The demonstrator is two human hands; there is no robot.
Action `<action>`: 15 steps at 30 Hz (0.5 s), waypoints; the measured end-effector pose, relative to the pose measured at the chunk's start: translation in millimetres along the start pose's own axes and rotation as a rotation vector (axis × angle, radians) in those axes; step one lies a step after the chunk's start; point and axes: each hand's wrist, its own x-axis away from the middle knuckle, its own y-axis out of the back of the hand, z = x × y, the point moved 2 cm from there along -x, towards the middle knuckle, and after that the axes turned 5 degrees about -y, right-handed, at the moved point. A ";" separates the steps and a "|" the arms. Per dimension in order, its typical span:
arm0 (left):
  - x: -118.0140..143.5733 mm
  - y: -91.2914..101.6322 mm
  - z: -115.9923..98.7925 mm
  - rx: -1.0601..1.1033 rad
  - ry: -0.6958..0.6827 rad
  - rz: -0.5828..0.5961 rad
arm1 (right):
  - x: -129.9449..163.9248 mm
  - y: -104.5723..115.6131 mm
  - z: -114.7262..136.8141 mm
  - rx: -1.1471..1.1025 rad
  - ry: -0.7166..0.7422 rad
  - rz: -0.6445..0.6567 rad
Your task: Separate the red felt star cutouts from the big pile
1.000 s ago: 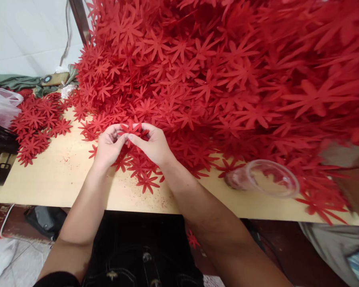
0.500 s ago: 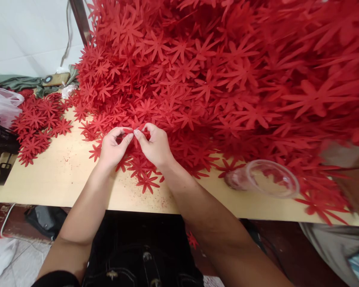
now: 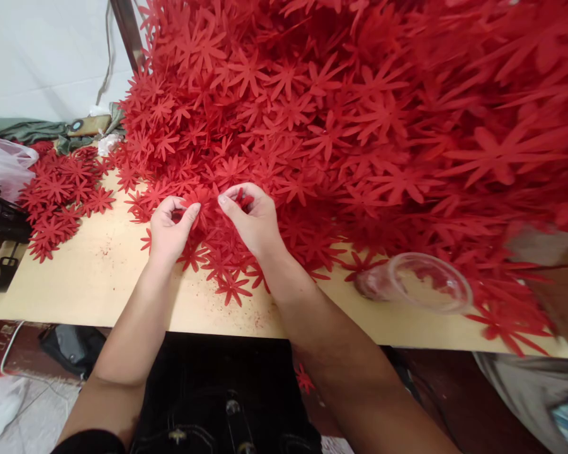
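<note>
My left hand (image 3: 169, 228) pinches a red artificial flower (image 3: 199, 205) between thumb and fingertips, just in front of the big pile. The flower has several narrow petals that fan out to the right of my thumb. A short gap to the right, my right hand (image 3: 254, 217) is closed with thumb against forefinger. Red petal-like strips (image 3: 244, 199) show inside its curled fingers; most of that piece is hidden. Loose red flowers (image 3: 233, 287) lie on the tabletop below and between my wrists.
A tall heap of red flowers (image 3: 288, 110) covers the back and right. A smaller pile (image 3: 59, 195) sits left, beside a plastic bag (image 3: 4, 164) and a black machine (image 3: 0, 211). A clear plastic tub (image 3: 468, 293) lies near the right front edge of the table (image 3: 99, 284).
My hands were together at one red flower and have moved apart. The left shifted slightly left with a flower, while the right moved a little right and up.
</note>
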 end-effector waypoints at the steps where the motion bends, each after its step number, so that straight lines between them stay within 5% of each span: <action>1: -0.1 0.3 -0.5 -0.015 -0.015 -0.009 | 0.4 0.5 2.9 -0.015 -0.001 -0.009; 10: 7.1 -6.8 -12.8 -0.259 -0.273 0.085 | 7.2 -9.7 -0.8 0.030 -0.166 0.162; 15: 8.6 -10.1 -14.7 -0.224 -0.192 0.150 | 2.3 -7.6 -6.6 -0.095 -0.224 0.164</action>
